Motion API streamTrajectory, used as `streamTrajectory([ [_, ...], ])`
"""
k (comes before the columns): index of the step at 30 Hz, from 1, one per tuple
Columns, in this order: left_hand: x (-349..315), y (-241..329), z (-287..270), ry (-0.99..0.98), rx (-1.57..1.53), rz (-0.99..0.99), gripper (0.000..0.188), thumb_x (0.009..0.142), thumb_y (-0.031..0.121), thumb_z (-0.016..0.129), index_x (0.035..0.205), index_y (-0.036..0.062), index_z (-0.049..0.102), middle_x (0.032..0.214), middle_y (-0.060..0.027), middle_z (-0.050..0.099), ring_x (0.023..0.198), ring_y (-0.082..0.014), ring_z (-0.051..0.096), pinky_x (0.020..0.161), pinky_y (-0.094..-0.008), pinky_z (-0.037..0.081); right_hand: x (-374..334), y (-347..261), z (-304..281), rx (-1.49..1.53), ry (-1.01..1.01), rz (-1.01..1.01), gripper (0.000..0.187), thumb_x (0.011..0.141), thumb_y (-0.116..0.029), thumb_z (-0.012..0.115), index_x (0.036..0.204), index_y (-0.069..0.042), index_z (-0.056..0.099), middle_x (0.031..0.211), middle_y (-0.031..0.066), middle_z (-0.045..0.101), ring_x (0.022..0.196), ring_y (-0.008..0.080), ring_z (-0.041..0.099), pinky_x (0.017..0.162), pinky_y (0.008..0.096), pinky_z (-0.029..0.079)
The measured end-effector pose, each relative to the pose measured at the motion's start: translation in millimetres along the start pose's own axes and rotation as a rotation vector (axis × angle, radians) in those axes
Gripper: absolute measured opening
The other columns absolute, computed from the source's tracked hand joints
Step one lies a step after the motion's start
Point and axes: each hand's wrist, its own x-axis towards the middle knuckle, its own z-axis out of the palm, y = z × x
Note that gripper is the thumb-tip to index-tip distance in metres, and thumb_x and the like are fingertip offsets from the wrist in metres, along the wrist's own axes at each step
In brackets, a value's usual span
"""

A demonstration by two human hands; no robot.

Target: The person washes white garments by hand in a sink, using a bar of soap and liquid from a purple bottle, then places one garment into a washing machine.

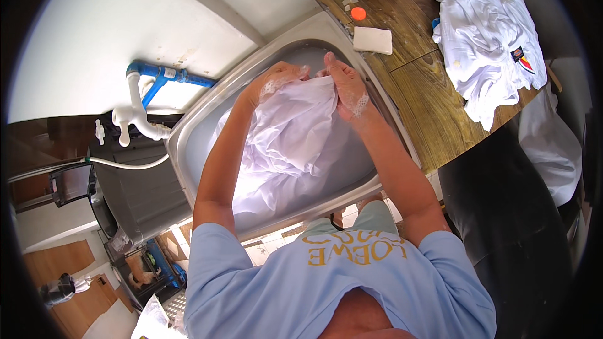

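**Over the sink: two soapy hands scrub a white cloth**

Over the sink (207, 110), our left hand (276, 80) and right hand (348, 91) each clench a bunched fold of the white cloth (282, 144), which trails down into the basin. Soap (372, 40) lies just beside the sink's rim. We judge suds could loosen our grip, or splash onto that counter (421, 107).

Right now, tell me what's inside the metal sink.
The metal sink holds a wet white cloth, bunched and soapy. The left hand and right hand grip its far edge. The cloth covers most of the basin floor, so the drain and anything beneath are hidden.
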Motion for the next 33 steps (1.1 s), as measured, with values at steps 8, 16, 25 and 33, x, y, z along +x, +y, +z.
streamTrajectory([
  [8, -43, -9, 12, 0.107, -0.164, 0.261, 0.008, 0.083, 0.005, 0.062, 0.090, 0.0038, 0.057, 0.083, 0.0025, 0.053, 0.081, -0.0066, 0.050, 0.075, -0.0231, 0.040, -19, -14, 5, -0.148, -0.153, -0.054, 0.023, 0.087, -0.026, 0.065, 0.074, -0.010, 0.056, 0.070, -0.0005, 0.059, 0.060, 0.0069, 0.053, 0.056, 0.0211, 0.042],
  [16, -46, 4, 21, 0.062, -0.293, 0.297, 0.012, 0.086, 0.007, 0.062, 0.097, 0.0033, 0.060, 0.090, 0.0018, 0.059, 0.086, -0.0056, 0.053, 0.078, -0.0221, 0.041, -47, -28, -5, -0.191, -0.217, -0.077, 0.010, 0.079, -0.003, 0.063, 0.084, -0.009, 0.056, 0.082, -0.0003, 0.060, 0.079, 0.0091, 0.056, 0.073, 0.0232, 0.043],
  [25, -34, 5, 47, 0.073, -0.324, 0.182, 0.017, 0.086, 0.010, 0.064, 0.100, 0.0005, 0.065, 0.088, 0.0006, 0.064, 0.079, -0.0057, 0.056, 0.074, -0.0217, 0.046, -49, -35, -26, -0.184, -0.192, -0.200, 0.014, 0.077, 0.000, 0.066, 0.086, -0.008, 0.059, 0.084, 0.0003, 0.061, 0.081, 0.0093, 0.056, 0.074, 0.0232, 0.044],
  [33, -15, -3, 50, 0.397, -0.655, 0.211, 0.012, 0.084, 0.009, 0.065, 0.092, 0.0001, 0.066, 0.084, -0.0029, 0.066, 0.076, -0.0101, 0.061, 0.071, -0.0252, 0.049, -29, -4, -34, -0.678, 0.054, -0.487, 0.021, 0.082, -0.007, 0.066, 0.102, -0.005, 0.057, 0.102, 0.0044, 0.060, 0.089, 0.0113, 0.057, 0.079, 0.0230, 0.045],
])
